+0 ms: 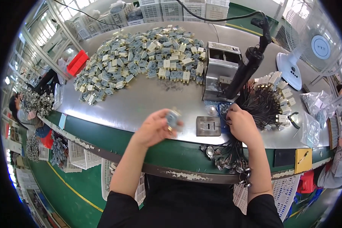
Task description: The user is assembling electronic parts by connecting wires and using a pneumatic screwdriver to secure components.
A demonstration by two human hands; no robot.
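Observation:
My left hand (152,128) is raised above the steel tabletop, its fingers closed round a small grey block with brass-coloured metal parts (173,118), slightly blurred. My right hand (240,121) reaches to a blue tray (224,127) of tiny parts, fingertips bent down and pinched together. What they hold, if anything, is hidden. Left of that hand lies a square metal fixture with a slot (208,126). Below it, black wires with round metal ends (226,157) hang over the front edge. Above it leans a black cylindrical tool (242,72).
A wide heap of similar grey and cream blocks (144,57) covers the back left. Beside it stands a metal box machine (222,62). Black wires with cream blocks (260,100) lie right, near a white fan (290,68) and plastic bags (311,129). Other people sit at both sides.

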